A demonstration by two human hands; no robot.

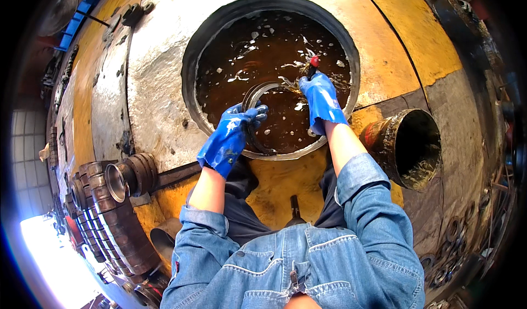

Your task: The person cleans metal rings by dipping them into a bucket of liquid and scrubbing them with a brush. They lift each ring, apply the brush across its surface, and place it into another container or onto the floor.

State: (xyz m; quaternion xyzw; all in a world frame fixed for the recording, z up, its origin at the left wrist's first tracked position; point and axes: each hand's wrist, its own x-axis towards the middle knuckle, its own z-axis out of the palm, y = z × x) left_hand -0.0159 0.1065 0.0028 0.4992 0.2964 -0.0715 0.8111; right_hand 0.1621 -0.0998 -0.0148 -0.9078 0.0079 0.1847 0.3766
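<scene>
In front of me a round black basin (190, 70) holds dark brown liquid with patches of foam. My left hand (230, 136), in a blue rubber glove, is closed on the left side of a metal ring (256, 93) that stands tilted, partly in the liquid. My right hand (320, 97), gloved the same way, grips a black-and-red handled tool (314, 62) over the right part of the basin. Splashes surround this tool, so its working end cannot be made out.
To the right, an open, grimy metal cylinder (379, 139) lies near the basin. Several dark metal rings (140, 174) and stacked cylindrical parts (118, 226) stand at the left. More rings (453, 243) lie at the lower right. Worn yellow and grey sheets (159, 62) cover the floor.
</scene>
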